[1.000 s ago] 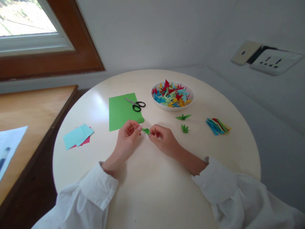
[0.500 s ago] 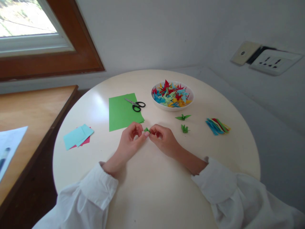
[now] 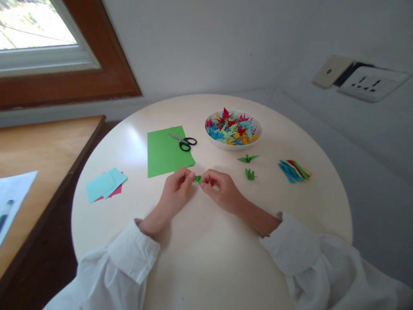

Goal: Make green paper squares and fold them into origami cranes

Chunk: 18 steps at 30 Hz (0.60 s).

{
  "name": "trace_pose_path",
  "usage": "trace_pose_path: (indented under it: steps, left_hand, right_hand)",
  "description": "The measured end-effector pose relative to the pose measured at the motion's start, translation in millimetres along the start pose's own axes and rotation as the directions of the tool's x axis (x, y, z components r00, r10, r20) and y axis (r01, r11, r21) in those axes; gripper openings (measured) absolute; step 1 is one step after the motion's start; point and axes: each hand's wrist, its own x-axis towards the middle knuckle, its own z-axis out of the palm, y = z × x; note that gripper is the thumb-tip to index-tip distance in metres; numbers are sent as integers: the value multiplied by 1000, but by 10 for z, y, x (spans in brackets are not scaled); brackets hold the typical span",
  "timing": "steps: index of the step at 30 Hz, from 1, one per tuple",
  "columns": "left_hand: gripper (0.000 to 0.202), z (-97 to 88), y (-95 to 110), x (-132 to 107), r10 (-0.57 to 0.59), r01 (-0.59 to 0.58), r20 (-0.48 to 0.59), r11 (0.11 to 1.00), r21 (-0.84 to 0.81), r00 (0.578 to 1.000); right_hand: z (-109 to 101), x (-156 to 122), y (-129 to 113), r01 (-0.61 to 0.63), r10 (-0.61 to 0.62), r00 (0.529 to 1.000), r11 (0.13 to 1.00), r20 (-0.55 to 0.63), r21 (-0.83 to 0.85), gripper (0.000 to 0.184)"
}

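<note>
Between my fingertips is a small folded green paper crane [image 3: 198, 179], partly hidden by the fingers. My left hand [image 3: 177, 188] pinches its left side with thumb and forefinger. On the other side my right hand [image 3: 222, 189] is closed on its right end. Just beyond my hands lie green paper sheets [image 3: 164, 153], with black-handled scissors [image 3: 184, 141] resting across their right part. Two finished green cranes, one with spread wings [image 3: 248, 159] and a more compact one [image 3: 250, 174], sit to the right of my right hand.
A white bowl [image 3: 234, 147] full of colourful paper cranes stands at the back of the round table [image 3: 206, 258]. Folded paper strips [image 3: 295, 171] lie at right, light-blue and red paper pieces [image 3: 105, 185] at left. A wooden desk [image 3: 48, 142] adjoins on the left.
My left thumb has shifted up and away from the lower edge of the green paper, and more of the paper shows. My right hand has barely moved.
</note>
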Motion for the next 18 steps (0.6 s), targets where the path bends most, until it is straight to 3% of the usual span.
trace_pose_path:
  steps: [12, 18]
  left_hand:
    - [29, -24, -20, -6, -13, 14, 50, 999, -39, 999]
    - [35, -13, -93, 1, -90, 101, 61, 971, -215, 994]
  right_hand:
    - [7, 0, 8, -17, 16, 999, 1000, 49, 8, 20]
    - [-11, -4, -23, -36, 31, 997, 997, 67, 64, 19]
